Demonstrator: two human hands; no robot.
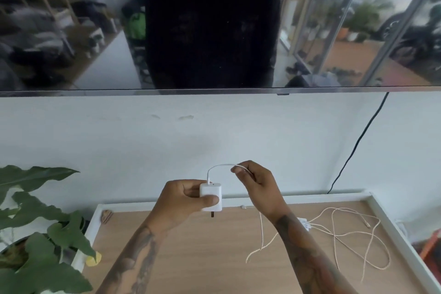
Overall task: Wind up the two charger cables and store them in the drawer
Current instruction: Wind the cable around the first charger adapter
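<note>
My left hand (pixel 181 200) grips a white charger block (pixel 211 194), held above the wooden cabinet top (pixel 202 253), prongs pointing down. Its thin white cable (pixel 218 166) arcs up from the block to my right hand (pixel 256 185), which pinches it between thumb and fingers. The rest of that cable (pixel 262 234) hangs down behind my right forearm and trails onto the wood. A second white charger (pixel 305 223) lies on the right of the top, partly hidden by my right arm, its loose cable (pixel 353 238) sprawled in loops. No drawer is in view.
A leafy potted plant (pixel 40 229) stands at the left edge of the cabinet. A large dark screen (pixel 214 26) hangs on the white wall above. A black cord (pixel 355 143) runs down the wall at right. An orange object (pixel 429 243) sits past the right edge.
</note>
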